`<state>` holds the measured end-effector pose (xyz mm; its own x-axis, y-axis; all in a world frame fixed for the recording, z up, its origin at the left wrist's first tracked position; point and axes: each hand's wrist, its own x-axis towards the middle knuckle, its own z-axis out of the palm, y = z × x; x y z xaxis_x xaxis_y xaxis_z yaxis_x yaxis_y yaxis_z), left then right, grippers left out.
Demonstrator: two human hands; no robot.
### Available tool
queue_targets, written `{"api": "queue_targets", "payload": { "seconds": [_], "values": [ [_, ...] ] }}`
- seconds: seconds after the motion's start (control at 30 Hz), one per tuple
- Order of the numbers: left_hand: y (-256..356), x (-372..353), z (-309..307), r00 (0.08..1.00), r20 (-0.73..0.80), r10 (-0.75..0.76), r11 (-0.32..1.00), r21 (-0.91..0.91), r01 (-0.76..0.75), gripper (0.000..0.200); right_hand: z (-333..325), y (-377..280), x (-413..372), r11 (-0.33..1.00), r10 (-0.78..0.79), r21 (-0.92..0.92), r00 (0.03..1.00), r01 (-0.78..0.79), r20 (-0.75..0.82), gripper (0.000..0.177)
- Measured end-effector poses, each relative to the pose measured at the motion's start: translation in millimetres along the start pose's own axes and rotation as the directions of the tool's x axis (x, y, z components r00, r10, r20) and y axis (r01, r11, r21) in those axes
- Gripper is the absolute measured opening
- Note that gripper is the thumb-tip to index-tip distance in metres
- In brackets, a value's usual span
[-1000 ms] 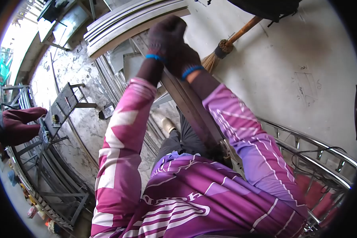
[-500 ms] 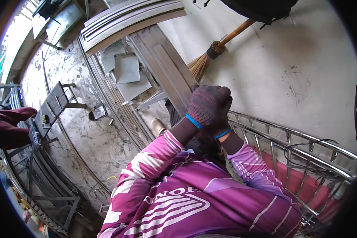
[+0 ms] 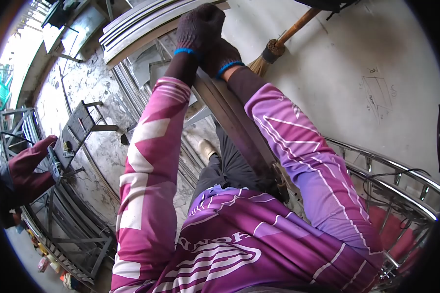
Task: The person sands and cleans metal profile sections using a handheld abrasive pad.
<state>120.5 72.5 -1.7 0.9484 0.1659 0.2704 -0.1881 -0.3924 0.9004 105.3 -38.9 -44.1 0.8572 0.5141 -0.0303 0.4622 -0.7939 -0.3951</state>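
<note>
My left hand and my right hand wear dark knitted gloves with blue cuffs. They press together, fingers closed, over the far part of a long brown-grey board. The left hand sits a little farther out than the right. Whatever lies inside the fingers is hidden by the gloves. The board slopes from under my hands down toward my waist, passing beside my dark trousers. Just beyond my hands, a stack of long pale, grooved strips crosses the top of the view.
A broom leans at the pale wall. Chrome railing runs along my right, with a dark cable on it. At left, another person's sleeve is beside a small dark bench. Long metal bars lie on the stained floor.
Both hands have moved away from my body, up along the board, and my arms are now stretched out. More of the board's near end shows. The other person's arm has shifted slightly.
</note>
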Motion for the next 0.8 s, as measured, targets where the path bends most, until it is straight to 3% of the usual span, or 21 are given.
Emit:
{"api": "queue_targets", "payload": {
  "seconds": [0.07, 0.13, 0.2, 0.27, 0.3, 0.33, 0.37, 0.4, 0.43, 0.47, 0.5, 0.53, 0.57, 0.6, 0.63, 0.67, 0.7, 0.77, 0.8],
  "values": [
    [16.5, -21.6, 14.1, 0.994, -0.109, -0.002, 0.997, 0.081, 0.011, 0.025, 10.3, 16.5, -21.2, 0.998, -0.028, -0.051, 0.998, 0.025, -0.058, 0.037],
    [33.9, -57.9, 32.9, 0.998, -0.051, -0.049, 0.995, -0.088, 0.044, 0.024, 15.4, 35.2, -61.5, 0.994, -0.101, 0.033, 0.994, 0.103, -0.044, 0.046],
    [58.5, -103.2, 54.5, 1.0, 0.011, -0.017, 1.0, -0.003, 0.017, 0.019, -52.9, 6.5, -121.6, 0.997, -0.072, 0.002, 0.965, 0.074, 0.252, 0.053],
    [85.1, -147.2, 72.5, 0.995, 0.093, 0.018, 0.999, -0.035, -0.015, 0.016, -13.2, 47.7, -178.2, 0.941, -0.33, 0.064, 0.943, 0.333, -0.048, 0.049],
    [92.0, -162.7, 83.4, 0.99, 0.102, 0.102, 0.994, 0.027, -0.105, 0.013, -6.9, 47.3, -200.8, 0.915, -0.389, -0.157, 0.914, 0.371, -0.111, 0.046],
    [103.1, -175.3, 85.5, 0.983, 0.149, 0.104, 0.994, 0.001, -0.105, 0.012, -11.2, 43.8, -212.8, 0.911, -0.395, -0.167, 0.913, 0.376, -0.099, 0.046],
    [109.9, -182.9, 86.9, 0.974, 0.193, 0.119, 0.991, 0.04, -0.129, 0.013, -17.4, 39.6, -220.0, 0.918, -0.321, 0.187, 0.932, 0.35, -0.167, 0.045],
    [111.5, -183.0, 85.6, 0.966, 0.237, 0.107, 0.99, 0.065, -0.126, 0.013, -23.1, 34.8, -224.3, 0.798, -0.227, 0.523, 0.953, 0.3, -0.201, 0.045],
    [110.8, -182.2, 83.8, 0.955, 0.282, 0.09, 0.988, 0.092, -0.12, 0.012, -26.4, 30.9, -226.3, 0.565, -0.122, 0.793, 0.974, 0.228, -0.193, 0.045],
    [105.6, -178.4, 82.3, 0.958, 0.276, 0.081, 0.989, 0.094, -0.111, 0.012, -26.2, 28.7, -226.3, 0.247, -0.022, 0.959, 0.99, 0.143, -0.142, 0.045],
    [97.1, -169.0, 80.5, 0.98, 0.188, 0.058, 0.998, 0.001, -0.059, 0.013, -17.1, 36.8, -216.4, 0.245, -0.027, 0.96, 0.991, 0.137, -0.134, 0.045],
    [88.5, -159.1, 78.5, 0.994, 0.104, 0.028, 0.995, -0.098, -0.017, 0.014, -0.3, 52.8, -196.6, 0.611, -0.101, 0.779, 0.99, 0.142, -0.101, 0.044],
    [85.7, -143.0, 65.9, 0.993, 0.109, -0.041, 0.99, -0.127, 0.055, 0.016, 17.0, 70.0, -172.5, 0.871, -0.158, 0.464, 0.986, 0.16, -0.043, 0.044],
    [80.3, -123.7, 50.8, 0.987, 0.114, -0.109, 0.98, -0.153, 0.126, 0.019, 28.1, 78.3, -150.7, 0.98, -0.19, 0.072, 0.981, 0.187, 0.03, 0.044],
    [64.7, -105.6, 46.4, 0.992, 0.038, -0.124, 0.962, -0.24, 0.129, 0.023, -1.1, 41.8, -121.7, 0.881, -0.466, -0.071, 0.834, 0.467, -0.295, 0.041],
    [46.4, -84.5, 40.4, 0.993, -0.003, -0.116, 0.956, -0.27, 0.111, 0.025, 15.9, 53.8, -91.9, 0.868, -0.493, -0.048, 0.843, 0.495, -0.214, 0.041],
    [38.8, -64.5, 32.0, 0.986, -0.111, -0.122, 0.969, -0.227, 0.095, 0.028, 23.0, 58.3, -63.4, 0.962, -0.271, -0.013, 0.961, 0.272, 0.052, 0.044],
    [15.3, -26.6, 19.0, 0.983, -0.096, -0.157, 0.969, -0.208, 0.135, 0.028, 34.2, 52.8, -12.9, 0.958, -0.281, -0.066, 0.96, 0.28, -0.001, 0.046],
    [12.8, -14.9, 11.3, 0.985, -0.132, -0.114, 0.988, -0.122, 0.098, 0.028, 9.1, 28.2, 0.5, 0.949, -0.29, -0.098, 0.951, 0.3, 0.107, 0.049]
  ]
}}
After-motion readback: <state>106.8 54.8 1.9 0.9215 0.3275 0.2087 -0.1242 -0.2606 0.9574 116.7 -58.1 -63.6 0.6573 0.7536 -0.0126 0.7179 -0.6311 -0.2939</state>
